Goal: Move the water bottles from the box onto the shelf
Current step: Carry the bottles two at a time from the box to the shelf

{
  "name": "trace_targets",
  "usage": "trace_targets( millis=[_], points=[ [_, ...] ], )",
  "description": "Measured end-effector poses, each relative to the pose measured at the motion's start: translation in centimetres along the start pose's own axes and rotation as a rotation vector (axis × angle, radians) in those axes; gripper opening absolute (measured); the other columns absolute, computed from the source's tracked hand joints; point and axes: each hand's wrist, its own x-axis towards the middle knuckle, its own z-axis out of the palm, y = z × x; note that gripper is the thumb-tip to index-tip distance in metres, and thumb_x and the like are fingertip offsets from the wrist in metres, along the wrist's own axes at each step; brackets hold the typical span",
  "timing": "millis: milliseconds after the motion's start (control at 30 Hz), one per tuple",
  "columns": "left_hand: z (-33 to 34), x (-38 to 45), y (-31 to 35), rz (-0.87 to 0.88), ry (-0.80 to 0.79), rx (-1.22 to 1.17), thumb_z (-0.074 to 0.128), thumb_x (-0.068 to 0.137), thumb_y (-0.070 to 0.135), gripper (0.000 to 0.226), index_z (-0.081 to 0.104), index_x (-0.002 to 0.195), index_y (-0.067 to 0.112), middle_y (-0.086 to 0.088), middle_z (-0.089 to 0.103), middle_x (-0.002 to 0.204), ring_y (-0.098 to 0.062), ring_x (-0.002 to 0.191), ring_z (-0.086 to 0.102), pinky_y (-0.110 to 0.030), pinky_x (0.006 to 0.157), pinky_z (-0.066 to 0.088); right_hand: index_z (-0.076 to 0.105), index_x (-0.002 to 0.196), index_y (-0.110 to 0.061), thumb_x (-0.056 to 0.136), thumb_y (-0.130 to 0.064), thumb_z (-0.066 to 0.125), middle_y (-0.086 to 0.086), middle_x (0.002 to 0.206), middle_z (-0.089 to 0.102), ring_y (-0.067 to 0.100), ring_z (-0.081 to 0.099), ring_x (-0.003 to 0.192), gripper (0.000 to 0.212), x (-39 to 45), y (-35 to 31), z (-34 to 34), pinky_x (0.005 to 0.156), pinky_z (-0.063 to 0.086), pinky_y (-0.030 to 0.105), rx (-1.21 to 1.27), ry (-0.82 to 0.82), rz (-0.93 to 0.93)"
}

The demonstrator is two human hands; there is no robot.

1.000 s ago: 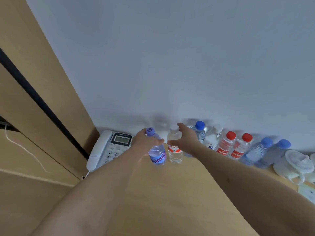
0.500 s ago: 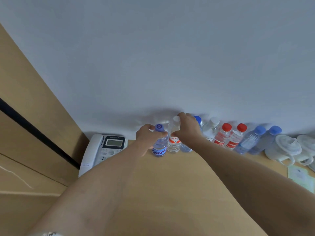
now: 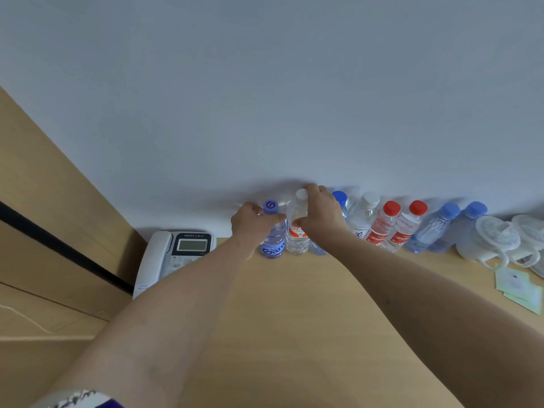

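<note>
Plain pale grey-white wall (image 3: 265, 98) ahead, beyond hands, soft shadow low on it. Light wood shelf top (image 3: 294, 304) beneath forearms, running to wall. Left of hands: tall wood panel (image 3: 50, 178) with dark diagonal gap (image 3: 59, 248). Light even, cool, source unseen. White desk phone (image 3: 173, 254) sits left of hands, against wall.

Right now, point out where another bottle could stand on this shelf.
Bare: the gap between the telephone and the purple-capped bottle in the left hand, and the shelf's front. Crowded: along the wall from the white-capped bottle under the right hand to the white cups.
</note>
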Motion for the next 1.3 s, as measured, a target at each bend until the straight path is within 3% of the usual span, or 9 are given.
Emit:
trace_targets(
  millis=[133,300,400,533,667,900,1000,1133,1300],
  points=[
    [-0.2,-0.2,-0.1,0.018,-0.022,-0.032,0.088,0.072,0.036,0.048,0.063,0.105,0.012,-0.001,0.067,0.105,-0.018,0.089,0.062,-0.022,0.060,0.043,0.049,0.131,-0.006,0.075,-0.009,0.085,0.014,0.125,0.055,0.033,0.058,0.108,0.066,0.0,0.0,0.2,0.080,0.045,0.035,-0.003,0.006,0.004],
    [-0.5,-0.1,-0.1,-0.005,-0.097,-0.051,0.087,0.074,0.034,0.053,0.063,0.116,0.012,-0.002,0.069,0.109,-0.012,0.084,0.062,-0.020,0.059,0.043,0.046,0.133,-0.007,0.078,-0.009,0.083,0.013,0.128,0.054,0.033,0.058,0.111,0.066,0.0,-0.1,0.2,0.078,0.042,0.032,-0.016,-0.012,0.015],
    [-1.0,-0.3,0.4,-0.028,-0.154,-0.089,0.088,0.076,0.023,0.064,0.057,0.130,0.008,-0.011,0.064,0.126,-0.021,0.099,0.061,-0.028,0.076,0.051,0.046,0.133,-0.006,0.078,-0.008,0.081,0.013,0.128,0.055,0.033,0.057,0.114,0.065,0.0,-0.4,-0.2,0.081,0.043,0.033,-0.031,-0.031,0.032],
    [-2.4,-1.2,2.3,0.056,-0.079,-0.013,0.085,0.077,0.017,0.065,0.056,0.135,0.013,-0.001,0.058,0.128,-0.018,0.107,0.053,-0.024,0.084,0.039,0.049,0.132,-0.010,0.077,-0.021,0.084,0.011,0.124,0.058,0.031,0.057,0.116,0.066,-0.5,-0.9,-1.6,0.082,0.045,0.035,-0.064,-0.010,0.041],
    [-4.3,-2.5,4.2,0.197,0.001,0.050,0.083,0.076,0.017,0.052,0.063,0.124,0.016,0.000,0.062,0.115,-0.021,0.104,0.060,-0.026,0.083,0.043,0.053,0.136,-0.016,0.082,-0.030,0.082,0.009,0.124,0.060,0.030,0.058,0.115,0.063,-1.4,-1.6,-3.4,0.079,0.039,0.030,-0.066,0.065,0.022],
    [-4.6,-6.9,7.2,0.566,0.000,0.330,0.075,0.082,0.023,0.046,0.063,0.127,0.019,-0.005,0.061,0.129,-0.026,0.120,0.056,-0.038,0.097,0.049,0.058,0.134,-0.021,0.079,-0.036,0.084,0.005,0.118,0.065,0.025,0.059,0.111,0.063,-5.0,-1.9,-6.1,0.079,0.038,0.029,-0.066,0.153,0.031],
    [-3.2,-8.9,7.5,0.690,-0.051,0.439,0.073,0.085,0.027,0.048,0.061,0.131,0.020,-0.007,0.058,0.136,-0.030,0.125,0.052,-0.044,0.101,0.048,0.056,0.134,-0.020,0.080,-0.036,0.081,0.008,0.116,0.062,0.028,0.059,0.111,0.061,-7.7,-0.8,-7.0,0.078,0.040,0.031,-0.116,0.187,0.081],
    [0.0,-12.0,8.4,0.803,-0.148,0.475,0.070,0.086,0.029,0.047,0.061,0.131,0.021,-0.006,0.059,0.134,-0.032,0.125,0.051,-0.042,0.099,0.046,0.047,0.144,-0.024,0.080,-0.043,0.079,0.010,0.130,0.058,0.033,0.051,0.123,0.074,-12.9,2.2,-8.3,0.093,0.045,0.041,-0.219,0.210,0.221],
    [5.2,-18.5,9.5,0.973,-0.305,0.520,0.070,0.085,0.035,0.052,0.061,0.134,0.022,-0.009,0.061,0.131,-0.034,0.123,0.053,-0.046,0.099,0.049,0.046,0.140,-0.025,0.077,-0.047,0.080,0.011,0.134,0.056,0.035,0.049,0.126,0.076,-20.6,6.4,-10.8,0.097,0.045,0.045,-0.245,0.257,0.421]
  ],
)
